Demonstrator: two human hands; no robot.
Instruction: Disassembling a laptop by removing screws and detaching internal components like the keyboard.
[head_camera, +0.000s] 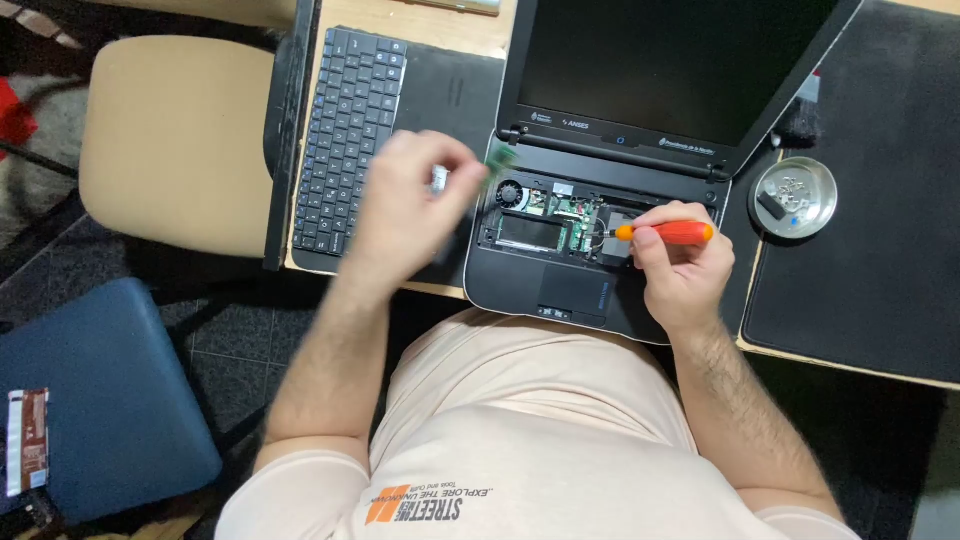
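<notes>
Head view, looking straight down at a desk edge. A small black laptop sits at centre frame, lid open toward the top, its keyboard deck removed so the fan, green circuit boards and wiring show in the open bay.

Right hand, centre right: fingers wrapped closed around an orange-handled screwdriver, lying roughly level with its tip pointing left into the open bay, near the boards. Whether the tip is seated on a screw cannot be told.

Left hand, centre left, blurred by motion: fingers pinched narrow on a small green circuit card, held at the upper left corner of the open bay, just above the fan. The grip detail is smeared, but the card looks clear of the chassis.

Handling judgement: the card is light, thin, stiff and fragile; it looks best held by its bare edges, off the contacts and chips. The screwdriver is light and rigid, and its handle gives a sure grip.

Around: the detached keyboard lies upper left of the laptop, flat on the desk. A round metal dish holding loose screws and small parts sits right of the laptop on a black mat. A beige chair seat fills the upper left, a blue seat the lower left.
</notes>
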